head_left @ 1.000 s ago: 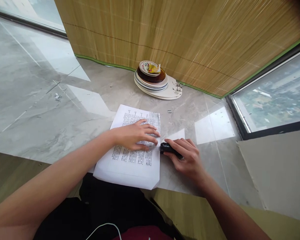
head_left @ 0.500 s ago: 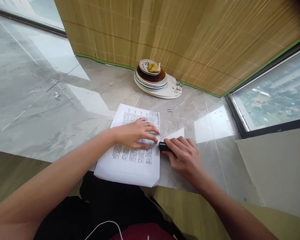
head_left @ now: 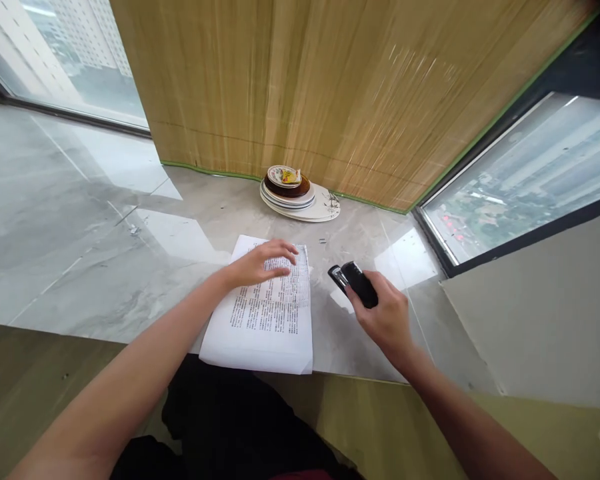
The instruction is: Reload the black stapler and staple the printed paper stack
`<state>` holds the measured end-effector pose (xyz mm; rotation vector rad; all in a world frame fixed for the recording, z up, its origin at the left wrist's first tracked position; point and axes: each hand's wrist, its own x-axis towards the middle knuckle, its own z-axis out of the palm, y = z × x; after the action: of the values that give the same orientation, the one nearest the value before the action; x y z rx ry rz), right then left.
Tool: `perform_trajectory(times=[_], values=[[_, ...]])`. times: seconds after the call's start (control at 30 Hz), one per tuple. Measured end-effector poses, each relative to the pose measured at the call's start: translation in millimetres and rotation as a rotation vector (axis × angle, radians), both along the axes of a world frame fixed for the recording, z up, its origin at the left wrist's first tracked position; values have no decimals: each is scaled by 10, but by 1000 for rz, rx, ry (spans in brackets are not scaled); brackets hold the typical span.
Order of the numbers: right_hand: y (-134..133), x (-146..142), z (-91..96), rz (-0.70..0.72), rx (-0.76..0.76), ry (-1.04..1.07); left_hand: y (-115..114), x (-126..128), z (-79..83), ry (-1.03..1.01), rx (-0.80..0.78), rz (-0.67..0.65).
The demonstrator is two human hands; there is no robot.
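A stack of printed paper sheets (head_left: 265,327) lies on the grey marble-look ledge, its lower edge reaching the ledge's front. Over the upper part of the sheets is my left hand (head_left: 263,261), fingers spread and holding nothing; whether it touches the paper I cannot tell. My right hand (head_left: 387,313) is closed around a black stapler (head_left: 357,283), to the right of the sheets and apart from them. The stapler's jaws point up and left and stand apart from each other.
Behind the paper stands a pile of plates (head_left: 305,212) topped by a small yellow packet (head_left: 291,177). A bamboo blind (head_left: 280,80) hangs at the back, with windows on both sides. A few staples (head_left: 323,241) lie on the ledge (head_left: 105,267).
My right hand has drawn the stapler away from the sheets' right edge and tilted it upward. My left hand has shifted slightly up the page. The view has tipped upward.
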<state>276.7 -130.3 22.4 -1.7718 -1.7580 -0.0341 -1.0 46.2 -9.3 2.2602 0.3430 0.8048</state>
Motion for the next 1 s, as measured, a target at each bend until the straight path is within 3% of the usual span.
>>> perform_trajectory(times=[0.07,0.17,0.23,0.3,0.37,0.47,0.63,0.7,0.8,0.9,1.0], values=[[98,-317,23,38,14,123,110,-95,5,-182,-53,217],[300,-932,-46,256,-106,208,287,-284,-39,-413,-142,506],[419,-1243,-141,339,-171,163,393,-408,-81,-574,-229,602],[483,-1366,-244,350,-201,119,473,-502,-115,-723,-311,634],[471,-1291,-330,315,-205,110,520,-550,-136,-812,-376,629],[332,-927,-382,225,-187,139,537,-546,-151,-836,-429,596],[207,-203,-243,157,-206,275,530,-495,-158,-793,-459,556],[349,18,-194,139,-146,304,536,-497,-160,-800,-467,559],[744,210,-276,160,-31,102,544,-515,-165,-814,-474,574],[1159,198,-518,269,-203,-127,539,-533,-172,-812,-481,585],[1426,4,-727,267,-375,-276,527,-542,-175,-795,-477,591]])
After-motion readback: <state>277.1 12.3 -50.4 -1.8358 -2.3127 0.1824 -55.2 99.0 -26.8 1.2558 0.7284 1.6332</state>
